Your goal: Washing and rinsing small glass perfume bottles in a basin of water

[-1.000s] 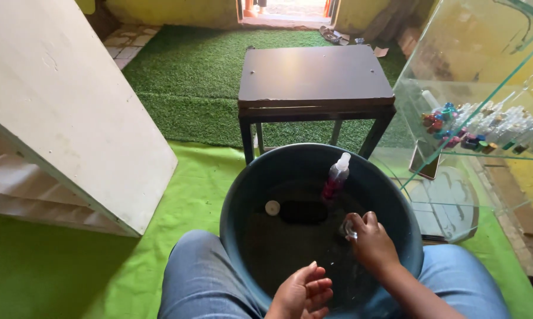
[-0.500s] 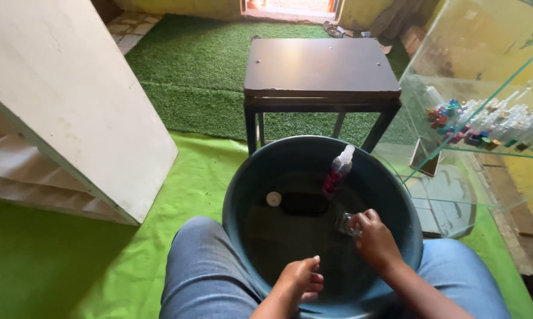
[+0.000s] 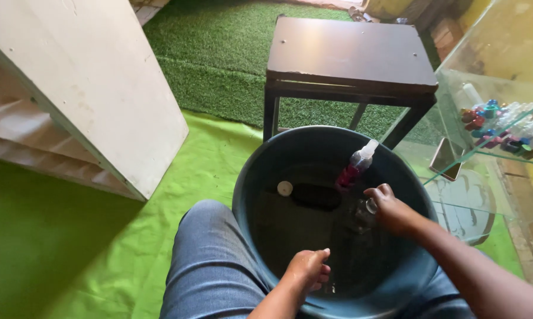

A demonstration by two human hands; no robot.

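Observation:
A dark blue tub (image 3: 266, 156) sits between my knees, with dark water inside. My right hand (image 3: 391, 210) is shut on a small clear bottle (image 3: 365, 211) held at the water on the tub's right side. My left hand (image 3: 306, 269) hovers wet over the near side, fingers curled, with nothing seen in it. A clear spray bottle with red liquid and a white cap (image 3: 355, 165) leans against the tub's far inner wall. A small white round cap (image 3: 284, 188) floats toward the left, beside a dark object (image 3: 315, 197) in the water.
A dark brown low table (image 3: 349, 56) stands just beyond the tub on artificial grass. A white board (image 3: 95, 82) leans at the left over a bright green sheet (image 3: 71, 236). A glass cabinet (image 3: 503, 106) at the right holds several small coloured bottles.
The view has shifted closer and downward over the tub. My right hand stays on the small bottle at the water. My left hand has dropped slightly toward the near rim.

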